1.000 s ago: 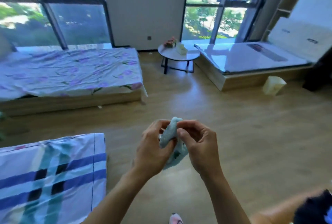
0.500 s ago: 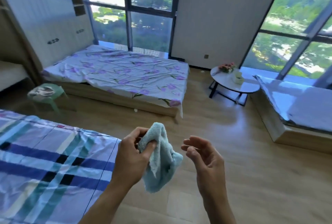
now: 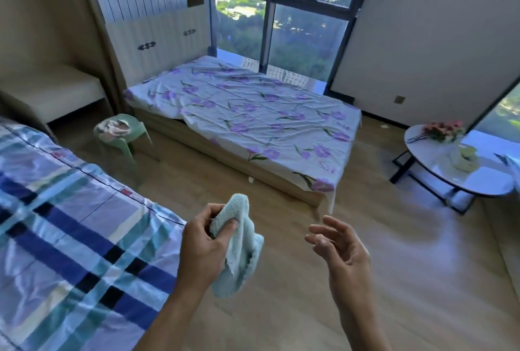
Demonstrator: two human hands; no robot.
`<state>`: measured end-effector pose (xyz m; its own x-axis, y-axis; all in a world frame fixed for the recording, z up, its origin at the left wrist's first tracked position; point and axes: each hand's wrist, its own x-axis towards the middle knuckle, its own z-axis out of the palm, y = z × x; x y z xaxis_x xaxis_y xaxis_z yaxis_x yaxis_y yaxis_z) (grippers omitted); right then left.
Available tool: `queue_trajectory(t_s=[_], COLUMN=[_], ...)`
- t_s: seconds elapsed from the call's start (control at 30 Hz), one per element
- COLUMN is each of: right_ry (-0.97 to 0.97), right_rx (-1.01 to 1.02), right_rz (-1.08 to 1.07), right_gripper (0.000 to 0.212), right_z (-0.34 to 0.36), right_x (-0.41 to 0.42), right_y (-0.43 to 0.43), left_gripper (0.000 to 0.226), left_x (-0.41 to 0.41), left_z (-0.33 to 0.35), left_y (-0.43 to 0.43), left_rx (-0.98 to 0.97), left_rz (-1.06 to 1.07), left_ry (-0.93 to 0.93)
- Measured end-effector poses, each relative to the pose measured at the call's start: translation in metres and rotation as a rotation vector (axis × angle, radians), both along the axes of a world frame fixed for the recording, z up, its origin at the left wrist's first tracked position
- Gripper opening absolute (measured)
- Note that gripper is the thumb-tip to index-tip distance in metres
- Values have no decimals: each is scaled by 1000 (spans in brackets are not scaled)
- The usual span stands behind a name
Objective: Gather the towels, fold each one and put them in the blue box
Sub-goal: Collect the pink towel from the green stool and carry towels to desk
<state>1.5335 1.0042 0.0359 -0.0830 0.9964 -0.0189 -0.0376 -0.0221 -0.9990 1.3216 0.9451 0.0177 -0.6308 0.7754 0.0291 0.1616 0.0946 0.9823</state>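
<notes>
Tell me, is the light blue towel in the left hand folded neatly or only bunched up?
Bunched up. The light blue towel hangs crumpled from the left hand, with no flat, even layers. The right hand is open and apart from it.
</notes>
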Motion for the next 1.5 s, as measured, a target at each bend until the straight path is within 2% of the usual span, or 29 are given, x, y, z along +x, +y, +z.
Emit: queue_trajectory(t_s=[0.4,0.53,0.73,0.97,1.13,1.23,1.5], right_ry=[-86,-161,-235,-231,-264,-313,-427], right_rx=[-61,-35,-14,25,6,26,147], right_rz=[171,316,552,856,960,1006,1195], right_gripper=[33,33,28,28,25,23,27], right_z=[-33,-48,-31,-26,-65,-85,-102], right_x=[-82,-117,-195,-335,-452,-531,-741], right_y=[250,365,493,566,615,641,651], left_gripper=[12,13,13,12,11,7,18], left_x=[-66,-90,-133,-228,-334,-402,-566], left_z=[-27,-43,-20,-16,-36,-48,-59], left_y=[222,305,386,434,461,472,488], left_rx=[2,-25,-7,-44,-27,-45,-97], left_rz=[185,308,539,799,954,1011,1114], left_ry=[10,12,21,67,59,59,39])
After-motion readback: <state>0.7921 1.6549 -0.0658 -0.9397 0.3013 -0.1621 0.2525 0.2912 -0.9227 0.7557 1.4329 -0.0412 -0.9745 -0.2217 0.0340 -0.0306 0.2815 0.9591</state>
